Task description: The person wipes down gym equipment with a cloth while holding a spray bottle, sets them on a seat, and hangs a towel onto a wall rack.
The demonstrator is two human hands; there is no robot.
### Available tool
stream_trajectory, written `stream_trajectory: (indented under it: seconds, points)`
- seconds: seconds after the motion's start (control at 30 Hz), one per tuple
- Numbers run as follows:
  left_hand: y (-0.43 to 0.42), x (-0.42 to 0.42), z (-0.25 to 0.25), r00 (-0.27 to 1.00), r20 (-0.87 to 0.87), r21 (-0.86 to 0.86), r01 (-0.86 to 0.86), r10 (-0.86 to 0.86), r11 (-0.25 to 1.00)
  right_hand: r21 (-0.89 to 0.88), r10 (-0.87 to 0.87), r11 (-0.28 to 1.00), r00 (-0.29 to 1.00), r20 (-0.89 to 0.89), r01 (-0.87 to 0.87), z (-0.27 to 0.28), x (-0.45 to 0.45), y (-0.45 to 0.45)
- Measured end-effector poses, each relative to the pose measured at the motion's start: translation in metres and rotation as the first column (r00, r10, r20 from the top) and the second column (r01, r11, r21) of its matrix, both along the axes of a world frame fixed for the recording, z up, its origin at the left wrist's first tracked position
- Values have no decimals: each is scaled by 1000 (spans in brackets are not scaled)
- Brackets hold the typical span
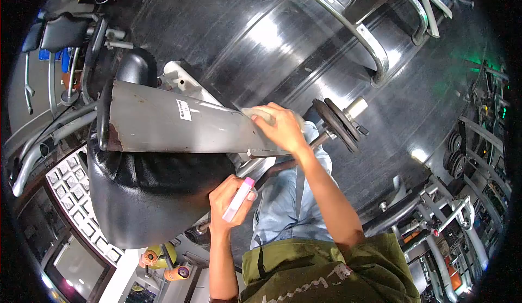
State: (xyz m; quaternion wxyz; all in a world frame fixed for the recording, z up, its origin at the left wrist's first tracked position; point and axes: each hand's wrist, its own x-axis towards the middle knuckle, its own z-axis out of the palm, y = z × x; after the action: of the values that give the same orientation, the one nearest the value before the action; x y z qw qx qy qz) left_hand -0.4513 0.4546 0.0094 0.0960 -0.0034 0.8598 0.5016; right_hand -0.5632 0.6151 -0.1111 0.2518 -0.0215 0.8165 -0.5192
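Observation:
My left hand [231, 201] is wrapped round a small translucent bottle [237, 201] with a pink top, beside the black padded seat [163, 194]. My right hand [280, 126] presses a pale cloth [261, 113] against the right end of a grey metal panel [179, 121]. The panel bears a small white label [184, 110] and has worn, rusty edges. Part of the cloth is hidden under my right fingers.
Black weight plates [337, 124] sit on a bar right of my right hand. A curved metal frame [375, 53] stands at the upper right. More gym machines [435, 221] are at the lower right. A black padded bench [64, 31] is at the upper left.

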Motion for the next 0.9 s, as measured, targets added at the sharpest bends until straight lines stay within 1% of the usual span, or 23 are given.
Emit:
stream_trajectory:
  seconds: [0.03,0.07,0.13,0.17,0.23,0.3,0.37,0.4,0.43,0.5,0.53,0.63,0.7,0.77,0.8,0.83,0.9]
  points:
    - [1,0,0,1000,-8,-14,3,-3,1000,-76,-57,995,997,45,60,12,5,0]
    - [1,0,1,1000,-6,-12,5,-5,1000,-74,-59,995,997,46,62,13,16,0]
    - [1,0,1,1000,-6,-15,4,-4,1000,-208,-267,946,962,-63,249,6,41,-1]
    - [1,-1,1,1000,-5,-16,6,-6,1000,-209,-269,945,961,-61,251,-2,51,1]
    - [2,-1,1,1000,-19,-24,6,-6,1000,-171,-328,934,942,-67,313,-23,70,10]
    - [-1,0,-1,1000,-21,-31,16,-16,999,-145,-338,935,937,-81,325,-50,79,19]
    - [0,2,-2,999,-29,-32,37,-37,999,-21,-317,948,948,-26,317,-74,79,27]
    - [0,2,-3,1000,-25,-33,17,-18,999,67,-302,951,953,7,301,-61,72,23]
    - [1,2,-3,1000,-18,-36,-4,3,999,64,-306,950,952,7,305,-44,66,16]
    - [4,0,-2,999,-32,-27,-12,11,1000,-221,-356,914,934,-34,341,-14,60,4]
    - [5,0,-2,999,-34,-38,-20,19,999,-277,-349,914,922,-164,297,-8,61,-1]
    - [10,1,-1,999,-41,-50,-30,28,998,-280,-341,917,924,-174,285,14,77,1]
    - [16,1,-4,998,-44,-49,-39,36,998,-268,-338,921,921,-192,282,-11,93,11]
    - [24,2,-8,984,-174,-188,-77,44,979,-152,-346,935,915,-207,319,-41,111,26]
    - [27,2,-9,985,-170,-189,-74,41,979,-50,-323,947,935,-147,319,-56,116,35]
    - [30,1,-9,979,-199,-214,-88,44,973,11,-322,946,946,-47,323,-67,118,44]
    - [32,1,-11,974,-224,-236,-95,41,967,150,-275,953,959,68,262,-90,113,54]
